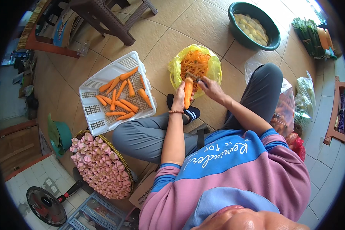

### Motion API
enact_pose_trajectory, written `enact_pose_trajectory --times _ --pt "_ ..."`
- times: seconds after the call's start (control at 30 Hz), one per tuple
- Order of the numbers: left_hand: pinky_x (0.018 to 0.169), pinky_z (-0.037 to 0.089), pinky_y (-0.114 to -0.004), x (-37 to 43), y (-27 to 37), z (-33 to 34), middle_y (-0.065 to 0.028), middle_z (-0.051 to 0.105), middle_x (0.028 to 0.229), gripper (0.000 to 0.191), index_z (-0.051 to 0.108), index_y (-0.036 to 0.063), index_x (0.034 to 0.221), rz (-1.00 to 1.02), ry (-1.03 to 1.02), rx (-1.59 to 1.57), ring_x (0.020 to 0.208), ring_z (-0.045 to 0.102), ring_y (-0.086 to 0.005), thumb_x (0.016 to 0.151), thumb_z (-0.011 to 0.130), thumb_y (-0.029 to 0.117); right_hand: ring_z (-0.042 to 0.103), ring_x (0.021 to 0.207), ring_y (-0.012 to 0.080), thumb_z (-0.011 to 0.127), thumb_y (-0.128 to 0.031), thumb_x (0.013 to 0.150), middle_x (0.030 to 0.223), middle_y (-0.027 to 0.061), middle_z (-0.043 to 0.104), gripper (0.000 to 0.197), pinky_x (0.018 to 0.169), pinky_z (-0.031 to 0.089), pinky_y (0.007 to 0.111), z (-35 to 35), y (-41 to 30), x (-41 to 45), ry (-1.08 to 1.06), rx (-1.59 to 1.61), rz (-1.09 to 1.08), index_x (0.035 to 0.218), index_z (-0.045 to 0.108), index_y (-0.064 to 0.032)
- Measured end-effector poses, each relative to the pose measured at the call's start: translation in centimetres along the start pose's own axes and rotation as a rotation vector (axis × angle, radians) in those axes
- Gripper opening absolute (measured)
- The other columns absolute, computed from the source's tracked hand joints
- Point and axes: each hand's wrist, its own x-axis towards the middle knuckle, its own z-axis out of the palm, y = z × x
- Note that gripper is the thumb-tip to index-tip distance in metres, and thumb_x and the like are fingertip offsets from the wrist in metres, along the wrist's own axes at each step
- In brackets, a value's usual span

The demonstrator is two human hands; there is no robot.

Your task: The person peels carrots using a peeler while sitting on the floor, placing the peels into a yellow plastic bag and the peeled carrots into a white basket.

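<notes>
My left hand [179, 96] is closed around a carrot [188, 93], its thick end pointing away from me. Just right of the carrot's top, my right hand [211, 88] grips the dark handle of a peeler [200, 81], whose blade end is partly hidden. Beneath both hands a yellow plastic bag [215, 67] stands open on the floor, holding a heap of orange carrot peelings [194, 61]. To the left, a white perforated plastic basket [89, 86] holds several smooth orange carrots [121, 89].
A green basin [233, 31] with pale round produce stands at the upper right. A brown plastic stool [115, 26] is at the upper left. Pink bundles fill a woven basket [126, 169] by my left knee; a fan [46, 205] lies beyond. Plastic bags [284, 106] stand right of my other knee.
</notes>
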Motion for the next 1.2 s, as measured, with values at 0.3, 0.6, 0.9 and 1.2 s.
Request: enact_pose_trajectory --times 0.3,0.6,0.9,1.2 --pt "0.037 0.039 -0.024 -0.2 -0.4 0.2 -0.0088 0.054 0.073 0.049 0.05 0.0046 0.101 0.016 -0.044 0.071 0.053 0.05 -0.0146 0.094 0.031 0.049 0.061 0.078 0.0363 0.052 -0.034 0.087 0.081 0.019 0.063 0.029 0.067 0.047 0.045 0.0 3.0 2.5 -0.011 -0.27 0.023 0.099 0.058 -0.0082" --pt "0.037 0.037 -0.023 0.6 -0.9 -1.8 -0.0084 0.053 0.075 0.047 0.049 0.0058 0.104 -0.024 -0.065 -0.078 0.053 0.047 -0.0138 0.094 0.031 0.049 0.062 0.074 0.0376 0.052 -0.034 0.087 0.077 0.0205 0.062 0.03 0.065 0.047 0.046 1.4 0.0 -1.0 0.03 -0.163 -0.153 0.102 0.06 -0.0098" --pt "0.037 0.035 -0.019 1.0 -0.4 -2.0 -0.0071 0.05 0.074 0.047 0.046 0.0108 0.104 -0.095 -0.142 -0.21 0.052 0.045 -0.0111 0.093 0.031 0.053 0.061 0.074 0.0378 0.054 -0.035 0.088 0.079 0.0223 0.062 0.033 0.065 0.046 0.044 0.6 -0.6 -0.5 -0.023 -0.123 0.052 0.102 0.059 -0.0057" --pt "0.043 0.041 -0.024 0.6 0.1 -1.1 -0.0072 0.052 0.072 0.045 0.049 0.0088 0.105 -0.115 -0.288 -0.204 0.055 0.048 -0.0139 0.093 0.033 0.049 0.062 0.073 0.0375 0.054 -0.033 0.087 0.081 0.0219 0.062 0.03 0.065 0.047 0.045 0.7 2.7 1.0 0.077 -0.195 0.121 0.097 0.06 -0.0052"
